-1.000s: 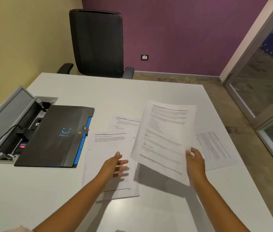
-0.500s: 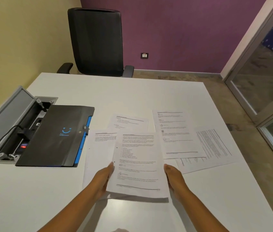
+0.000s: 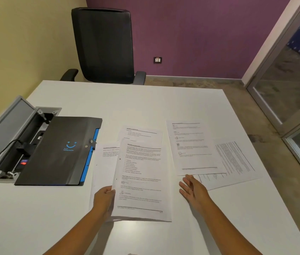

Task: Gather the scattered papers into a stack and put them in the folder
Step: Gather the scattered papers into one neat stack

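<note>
Pinching the top sheet [image 3: 142,181] at its edge, the left hand [image 3: 103,199] grips thin, floppy, slippery paper. The right hand [image 3: 194,191] hovers open and empty near the next sheet [image 3: 191,148]; lifting by an edge seems best.

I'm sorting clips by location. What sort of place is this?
Probably a small office or meeting room: a white table with an open cable box, a black office chair, and a glass partition.

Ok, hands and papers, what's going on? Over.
Left hand gripping the printed white sheet by its left edge. Right hand open, empty, beside two more printed sheets. Black folder with blue smiley shut. Nothing blocking.
</note>
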`<action>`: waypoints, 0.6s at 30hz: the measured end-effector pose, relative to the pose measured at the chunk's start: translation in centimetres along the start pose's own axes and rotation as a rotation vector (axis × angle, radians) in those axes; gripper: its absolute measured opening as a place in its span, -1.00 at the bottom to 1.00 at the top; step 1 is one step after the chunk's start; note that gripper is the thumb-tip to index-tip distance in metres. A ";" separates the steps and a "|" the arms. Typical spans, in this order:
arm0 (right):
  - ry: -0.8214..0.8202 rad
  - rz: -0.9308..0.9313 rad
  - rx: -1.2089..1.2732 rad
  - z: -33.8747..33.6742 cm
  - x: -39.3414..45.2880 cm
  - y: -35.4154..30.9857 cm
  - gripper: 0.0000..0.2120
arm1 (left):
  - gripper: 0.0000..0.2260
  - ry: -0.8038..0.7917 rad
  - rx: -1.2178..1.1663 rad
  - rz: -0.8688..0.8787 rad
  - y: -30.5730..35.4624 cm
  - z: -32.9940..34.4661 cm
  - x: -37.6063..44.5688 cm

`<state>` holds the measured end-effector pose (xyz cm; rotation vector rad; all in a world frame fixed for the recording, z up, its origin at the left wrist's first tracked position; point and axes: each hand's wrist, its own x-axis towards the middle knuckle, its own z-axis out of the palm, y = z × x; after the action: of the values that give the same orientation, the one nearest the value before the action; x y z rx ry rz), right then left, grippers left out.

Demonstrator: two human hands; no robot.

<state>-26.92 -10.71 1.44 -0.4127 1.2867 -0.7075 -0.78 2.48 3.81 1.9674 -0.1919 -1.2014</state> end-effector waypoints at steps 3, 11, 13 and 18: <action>0.002 0.024 0.115 1.0 0.4 -0.5 -0.58 | -0.87 0.009 0.006 0.012 0.2 0.0 0.0; 0.059 0.123 0.382 1.8 1.6 -1.5 -0.70 | -0.83 -0.001 0.011 0.017 0.3 0.1 0.3; 0.055 0.147 0.427 1.8 1.9 -1.2 -0.75 | -0.85 -0.003 0.013 0.015 0.2 0.2 0.4; 0.028 0.168 0.489 1.7 2.6 -1.0 -0.74 | -0.89 -0.012 0.015 0.008 -0.3 0.6 0.6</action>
<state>-25.27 -13.42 0.61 0.1024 1.1129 -0.8550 -1.04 2.05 3.09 1.9705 -0.2151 -1.2103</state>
